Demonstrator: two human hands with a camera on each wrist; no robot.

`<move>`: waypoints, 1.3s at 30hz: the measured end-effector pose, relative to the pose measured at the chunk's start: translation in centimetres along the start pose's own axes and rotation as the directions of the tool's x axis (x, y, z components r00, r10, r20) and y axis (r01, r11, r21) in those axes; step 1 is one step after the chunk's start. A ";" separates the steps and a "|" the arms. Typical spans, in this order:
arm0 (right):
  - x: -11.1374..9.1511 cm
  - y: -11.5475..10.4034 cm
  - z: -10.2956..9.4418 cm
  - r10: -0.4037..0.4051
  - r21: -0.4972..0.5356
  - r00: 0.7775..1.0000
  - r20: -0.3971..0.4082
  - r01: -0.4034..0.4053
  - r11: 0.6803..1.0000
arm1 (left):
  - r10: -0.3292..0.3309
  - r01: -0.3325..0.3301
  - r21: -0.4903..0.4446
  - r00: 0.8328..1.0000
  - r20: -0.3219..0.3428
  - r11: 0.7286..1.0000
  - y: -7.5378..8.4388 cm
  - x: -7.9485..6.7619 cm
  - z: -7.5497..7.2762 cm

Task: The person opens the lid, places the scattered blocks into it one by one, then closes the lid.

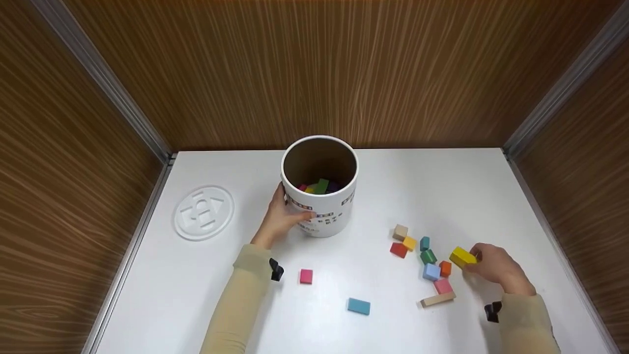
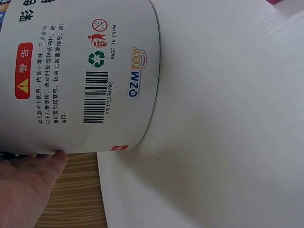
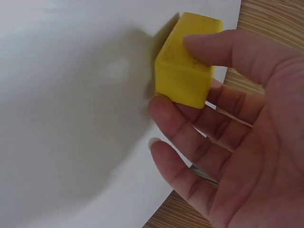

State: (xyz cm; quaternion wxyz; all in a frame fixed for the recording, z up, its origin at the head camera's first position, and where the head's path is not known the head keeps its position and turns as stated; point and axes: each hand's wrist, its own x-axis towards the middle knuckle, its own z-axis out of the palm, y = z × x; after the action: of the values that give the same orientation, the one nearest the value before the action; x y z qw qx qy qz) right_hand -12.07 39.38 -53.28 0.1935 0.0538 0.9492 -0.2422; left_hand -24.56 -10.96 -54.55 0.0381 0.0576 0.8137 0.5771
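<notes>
A white printed bucket (image 1: 328, 216) stands upright at the back of the table with several colored blocks (image 1: 322, 187) inside. My left hand (image 1: 282, 216) grips its left side, thumb across the front; the other fingers are mostly hidden behind the wall. Up close, the left wrist view shows the bucket (image 2: 95, 71) with its barcode and warning label. On the right, my right hand (image 1: 494, 265) pinches a yellow block (image 1: 462, 257) between thumb and fingers. The right wrist view has this yellow block (image 3: 185, 66) with the thumb on one face and fingers underneath.
Left of the bucket lies a round white lid (image 1: 204, 213) with shape cutouts. Several loose blocks cluster left of my right hand, among them a light blue one (image 1: 431, 272) and a wooden stick (image 1: 438, 299). A pink block (image 1: 306, 276) and a teal block (image 1: 358, 306) lie nearer the front.
</notes>
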 end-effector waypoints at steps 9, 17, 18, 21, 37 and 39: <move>0.2 -2.1 -0.5 -0.015 0.107 0.995 -0.103 0.026 0.994 | -0.017 0.017 0.007 1.000 -0.006 1.000 0.1 0.0 0.1; 0.6 -5.7 -1.4 -0.090 0.160 0.976 -0.199 0.123 0.979 | 0.000 0.000 0.018 1.000 -0.008 1.000 0.0 0.1 0.0; 0.6 -6.1 -1.6 -0.104 0.164 0.972 -0.212 0.140 0.976 | 0.003 -0.003 0.017 1.000 -0.006 1.000 0.0 0.1 0.0; 0.8 -7.6 -2.1 -0.153 0.168 0.956 -0.251 0.198 0.966 | 0.007 -0.007 0.012 1.000 -0.005 1.000 0.0 0.1 0.1; 2.1 -18.2 -5.2 -0.397 0.129 0.811 -0.430 0.490 0.862 | 0.001 -0.001 0.039 1.000 -0.009 0.999 0.1 -0.1 0.0; 2.2 -19.7 -5.5 -0.419 0.128 0.792 -0.444 0.519 0.845 | 0.001 0.000 0.039 1.000 -0.009 0.999 0.1 -0.1 0.0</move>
State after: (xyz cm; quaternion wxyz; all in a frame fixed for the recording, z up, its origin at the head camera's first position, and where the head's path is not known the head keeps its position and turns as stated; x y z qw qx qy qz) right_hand -19.87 24.72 -41.06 -0.0792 -0.1133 0.9142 -0.3811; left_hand -24.47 -10.97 -54.44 0.0331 0.0560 0.8250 0.5613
